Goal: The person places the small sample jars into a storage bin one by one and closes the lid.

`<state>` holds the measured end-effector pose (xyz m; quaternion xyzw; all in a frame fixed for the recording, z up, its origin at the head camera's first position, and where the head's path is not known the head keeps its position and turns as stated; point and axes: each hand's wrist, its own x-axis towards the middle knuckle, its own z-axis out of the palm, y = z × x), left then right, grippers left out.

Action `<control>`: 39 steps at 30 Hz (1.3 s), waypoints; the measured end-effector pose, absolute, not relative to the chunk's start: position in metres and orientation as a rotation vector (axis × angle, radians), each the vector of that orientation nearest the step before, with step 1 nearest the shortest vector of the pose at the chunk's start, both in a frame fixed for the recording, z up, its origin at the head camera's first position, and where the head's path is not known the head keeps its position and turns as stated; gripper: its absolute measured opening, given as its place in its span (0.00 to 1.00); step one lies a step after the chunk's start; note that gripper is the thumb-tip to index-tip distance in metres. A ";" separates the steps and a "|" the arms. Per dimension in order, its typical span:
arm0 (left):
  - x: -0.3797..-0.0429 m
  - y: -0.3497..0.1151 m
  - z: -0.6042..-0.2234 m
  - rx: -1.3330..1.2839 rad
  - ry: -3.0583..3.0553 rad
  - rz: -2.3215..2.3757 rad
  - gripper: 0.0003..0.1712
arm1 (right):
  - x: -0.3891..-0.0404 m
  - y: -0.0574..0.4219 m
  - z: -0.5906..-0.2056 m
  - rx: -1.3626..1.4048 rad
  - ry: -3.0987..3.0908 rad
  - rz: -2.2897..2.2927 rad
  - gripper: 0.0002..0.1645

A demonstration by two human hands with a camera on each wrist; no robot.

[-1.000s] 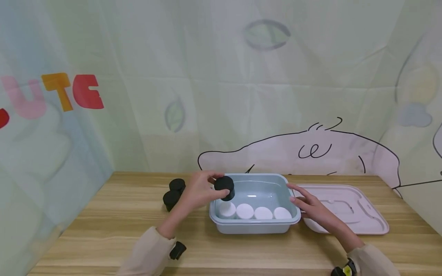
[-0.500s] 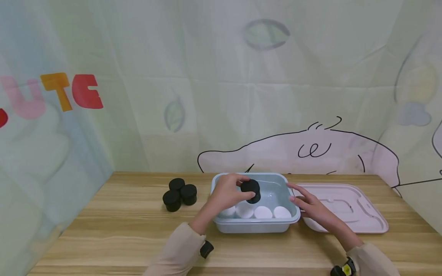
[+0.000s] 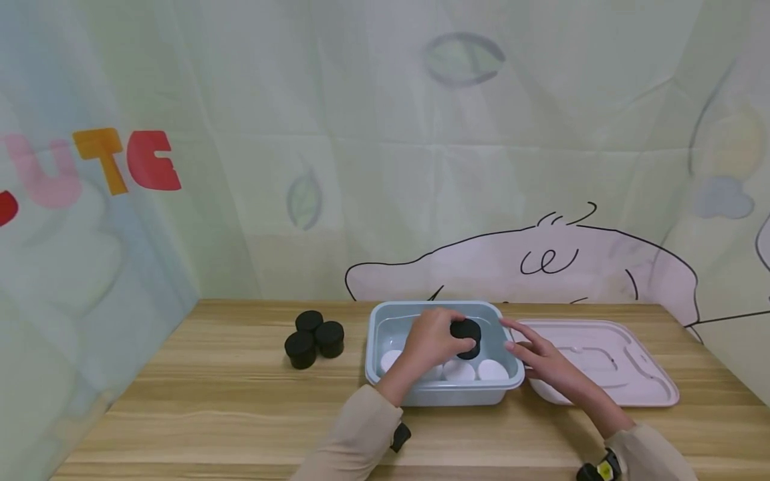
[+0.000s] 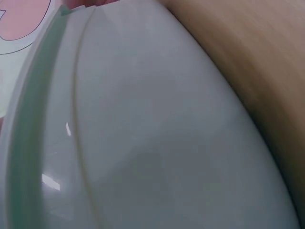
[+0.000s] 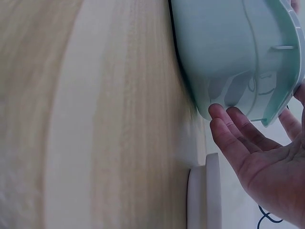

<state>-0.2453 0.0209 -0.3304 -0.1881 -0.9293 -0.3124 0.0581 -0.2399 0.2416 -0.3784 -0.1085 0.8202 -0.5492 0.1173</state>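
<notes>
In the head view my left hand (image 3: 432, 342) pinches a small black round jar (image 3: 466, 332) between thumb and fingers, over the right half of the light blue plastic box (image 3: 445, 385). White round lids or jars (image 3: 458, 370) line the near side inside that box; my left hand and forearm hide part of the row. My right hand (image 3: 544, 359) touches the box's right end, thumb and index finger at the rim. Its other fingers (image 5: 232, 140) lie loosely extended against the outer wall in the right wrist view. The left wrist view is filled by the box's front wall (image 4: 157, 114).
Three black jars (image 3: 329, 339) stand in a cluster on the wooden table (image 3: 198, 401), left of the box. A pale pink lid (image 3: 601, 364) lies flat at the right, partly behind my right hand. A printed cloth (image 3: 385, 167) hangs along the table's back edge.
My left hand has carried the black jar rightward, from the box's left rim to above its right half. The cluster of three jars is now uncovered. My right hand stays at the rim.
</notes>
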 end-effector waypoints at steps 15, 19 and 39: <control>-0.245 0.044 -0.346 -0.670 -2.823 -0.633 0.16 | -0.240 0.241 -0.379 -0.328 2.392 -1.613 0.34; -0.246 0.044 -0.347 -0.669 -2.848 -0.646 0.12 | -0.240 0.241 -0.379 -0.326 2.394 -1.613 0.34; -0.248 0.048 -0.348 -0.588 -2.991 -0.749 0.16 | -0.240 0.242 -0.381 -0.328 2.407 -1.608 0.34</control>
